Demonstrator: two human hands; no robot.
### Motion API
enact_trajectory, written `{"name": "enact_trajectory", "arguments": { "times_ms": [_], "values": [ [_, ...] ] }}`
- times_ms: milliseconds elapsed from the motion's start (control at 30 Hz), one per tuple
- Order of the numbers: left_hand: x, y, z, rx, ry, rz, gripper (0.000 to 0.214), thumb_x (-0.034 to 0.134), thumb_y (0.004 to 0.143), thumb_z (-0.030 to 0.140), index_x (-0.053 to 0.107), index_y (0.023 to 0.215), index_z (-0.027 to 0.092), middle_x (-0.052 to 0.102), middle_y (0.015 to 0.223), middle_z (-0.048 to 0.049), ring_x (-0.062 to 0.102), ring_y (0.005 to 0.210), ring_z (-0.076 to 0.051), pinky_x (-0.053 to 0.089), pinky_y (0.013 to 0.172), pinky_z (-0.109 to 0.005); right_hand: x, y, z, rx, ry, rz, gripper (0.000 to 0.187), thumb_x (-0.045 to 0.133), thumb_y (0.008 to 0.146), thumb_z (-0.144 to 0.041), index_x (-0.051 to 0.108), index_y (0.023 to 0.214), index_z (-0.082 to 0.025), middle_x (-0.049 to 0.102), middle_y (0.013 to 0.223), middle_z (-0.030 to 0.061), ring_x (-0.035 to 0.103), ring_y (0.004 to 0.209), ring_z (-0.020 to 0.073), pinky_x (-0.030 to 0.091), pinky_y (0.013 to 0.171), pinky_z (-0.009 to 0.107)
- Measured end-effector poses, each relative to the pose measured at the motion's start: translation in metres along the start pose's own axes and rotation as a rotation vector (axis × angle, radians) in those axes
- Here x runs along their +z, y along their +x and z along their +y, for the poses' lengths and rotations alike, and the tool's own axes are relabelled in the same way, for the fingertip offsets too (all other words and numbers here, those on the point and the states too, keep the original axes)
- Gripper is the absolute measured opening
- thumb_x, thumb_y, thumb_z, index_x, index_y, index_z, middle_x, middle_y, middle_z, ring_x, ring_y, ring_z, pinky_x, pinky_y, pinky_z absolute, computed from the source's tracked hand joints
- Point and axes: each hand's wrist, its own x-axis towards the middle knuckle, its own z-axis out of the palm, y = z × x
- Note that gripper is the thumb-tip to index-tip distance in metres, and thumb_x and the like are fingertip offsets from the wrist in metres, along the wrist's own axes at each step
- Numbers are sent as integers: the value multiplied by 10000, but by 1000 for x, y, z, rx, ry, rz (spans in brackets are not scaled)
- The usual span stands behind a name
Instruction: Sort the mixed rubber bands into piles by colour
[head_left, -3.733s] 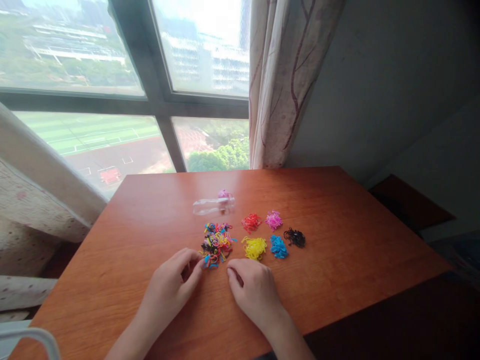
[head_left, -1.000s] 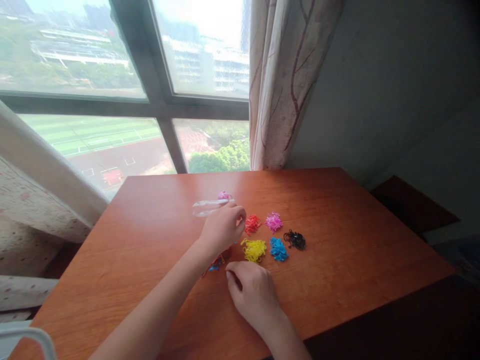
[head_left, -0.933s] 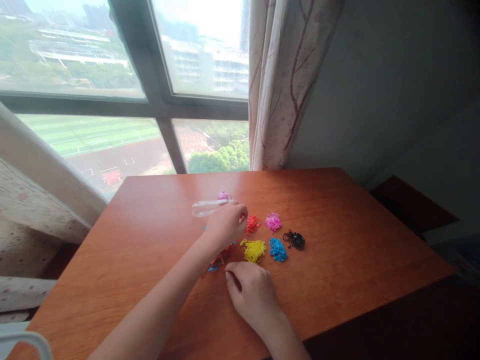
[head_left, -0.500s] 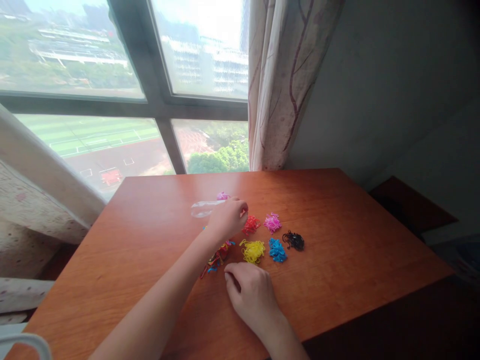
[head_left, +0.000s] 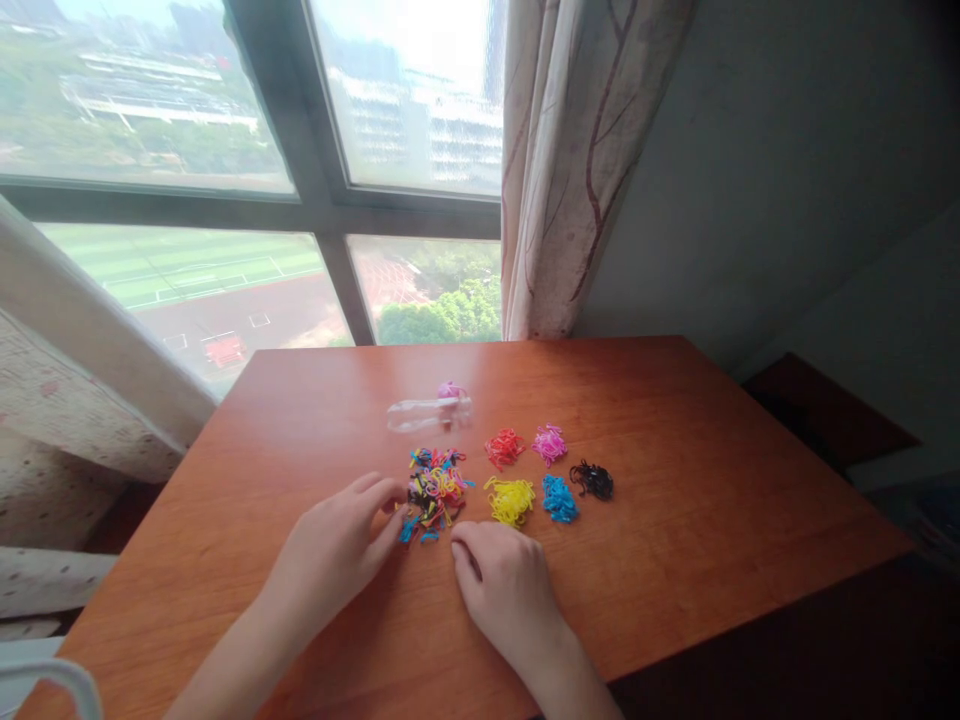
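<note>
A mixed pile of small multicoloured rubber bands [head_left: 436, 490] lies on the wooden table. My left hand [head_left: 349, 525] is at the pile's left edge, thumb and fingers curved and apart, tips beside blue and black bands. Just right of the pile's near edge, my right hand [head_left: 506, 575] rests on the table with fingers curled together; whatever they hold, if anything, is hidden. Sorted heaps lie to the right: red bands [head_left: 505, 448], pink bands [head_left: 550, 445], yellow bands [head_left: 511, 500], blue bands [head_left: 559, 498] and black bands [head_left: 592, 480].
Behind the mixed pile lies a clear plastic bag [head_left: 416, 415], with a pink-purple item [head_left: 450, 391] at its right end. The table [head_left: 712, 480] meets a window [head_left: 322, 215] and a curtain [head_left: 551, 200] at the back. A white curved object [head_left: 64, 675] shows at lower left.
My left hand has drawn back from over the red heap to the mixed pile's left edge, uncovering the bag and the pile. My right hand has stayed nearly still.
</note>
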Motion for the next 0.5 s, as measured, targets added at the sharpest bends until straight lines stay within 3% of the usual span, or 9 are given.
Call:
{"name": "enact_trajectory", "arguments": {
  "times_ms": [200, 500],
  "values": [
    [14, -26, -9, -44, -84, 20, 222, 447, 913, 378, 629, 901, 252, 671, 868, 1, 640, 741, -166, 448, 663, -248, 4, 6, -10, 37, -42, -9, 66, 581, 901, -186, 594, 885, -249, 683, 810, -22, 618, 750, 157, 326, 635, 246],
    [24, -33, -5, -42, -141, 35, 230, 443, 930, 387, 635, 913, 262, 657, 888, 5, 647, 793, -164, 463, 695, -246, 13, 12, -16, 40, -76, 26, 94, 569, 898, -179, 592, 835, -246, 681, 778, -17, 628, 729, 157, 327, 608, 252]
  ]
}}
